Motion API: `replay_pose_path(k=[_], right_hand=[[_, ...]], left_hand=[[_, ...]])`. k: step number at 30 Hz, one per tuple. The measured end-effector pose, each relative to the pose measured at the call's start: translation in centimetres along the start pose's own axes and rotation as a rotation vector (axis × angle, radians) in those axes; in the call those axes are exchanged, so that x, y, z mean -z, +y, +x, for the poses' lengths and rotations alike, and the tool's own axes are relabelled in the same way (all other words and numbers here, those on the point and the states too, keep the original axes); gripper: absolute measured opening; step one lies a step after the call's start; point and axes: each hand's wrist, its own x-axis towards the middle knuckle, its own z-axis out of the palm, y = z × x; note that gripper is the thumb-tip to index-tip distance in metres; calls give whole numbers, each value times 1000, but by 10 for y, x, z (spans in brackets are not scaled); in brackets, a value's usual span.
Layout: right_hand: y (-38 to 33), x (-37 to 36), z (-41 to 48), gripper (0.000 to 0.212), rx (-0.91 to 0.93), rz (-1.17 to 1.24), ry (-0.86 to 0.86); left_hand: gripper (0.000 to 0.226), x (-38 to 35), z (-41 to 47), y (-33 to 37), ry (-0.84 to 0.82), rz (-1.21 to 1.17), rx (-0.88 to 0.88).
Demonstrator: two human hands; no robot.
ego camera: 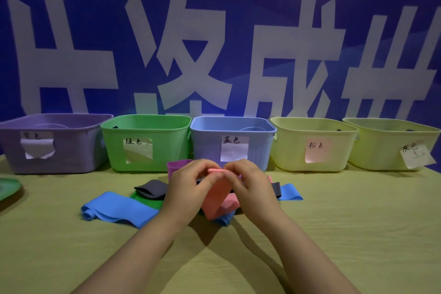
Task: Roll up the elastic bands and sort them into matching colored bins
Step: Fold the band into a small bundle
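Pink band (216,194) hangs lifted, top edge rolled.

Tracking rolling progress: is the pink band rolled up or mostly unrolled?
Mostly unrolled. Left hand and right hand pinch the top edge of the pink band, where only a narrow roll shows; the rest hangs flat.

Green flat thing (8,187) cut by left edge, can't tell what it is. Purple bin (55,145) clipped at left too; its label writing too faint to read. Rightmost yellow bin (391,145) runs off right edge. Purple band (177,166) half behind left hand (188,186). Green band (148,200) mostly under dark grey band (152,188) & blue band (119,207). 2nd grey band (276,186) & 2nd blue band (292,194) partly behind right hand (248,184). Pink band (216,198): top edge buried in both hands' fingertips. Banner (214,31) chars cut at top & right.
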Motion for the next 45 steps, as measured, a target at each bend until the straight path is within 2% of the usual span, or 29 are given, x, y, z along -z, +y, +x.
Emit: replay_pose_path(k=[4, 10, 14, 16, 20, 23, 26, 28, 30, 35, 40, 45], right_hand=[[-2, 1, 0, 19, 14, -20, -49], [-2, -1, -3, 6, -51, 105, 9], [0, 0, -2, 11, -31, 73, 56], [0, -1, -2, 9, -30, 79, 47], [0, 0, -2, 33, 4, 42, 4], [-2, 1, -2, 41, 19, 3, -36], [-2, 1, -2, 34, -3, 31, -27], [-2, 3, -1, 19, -60, 101, 2], [-3, 4, -2, 17, -77, 135, 26], [-4, 6, -2, 11, -58, 130, 117], [-8, 8, -2, 7, -105, 124, 100], [-7, 7, -1, 9, -113, 92, 97]], left_hand=[[13, 1, 0, -3, 18, 31, -7], [21, 1, -1, -4, 38, 19, 22], [23, 0, -2, -3, -10, -53, 32], [16, -1, -2, -2, -31, -129, 75], [7, -1, -3, 3, -37, -158, 84], [16, 0, -2, 4, -12, -100, 73], [15, 1, -1, 4, -8, -66, 69], [17, 1, -1, 3, -1, -62, 78], [17, -1, -2, 2, 1, -96, 103], [37, -5, -4, -3, -55, -150, 142], [21, -7, -4, -1, -79, -211, 158], [11, -5, -3, 1, -42, -124, 90]])
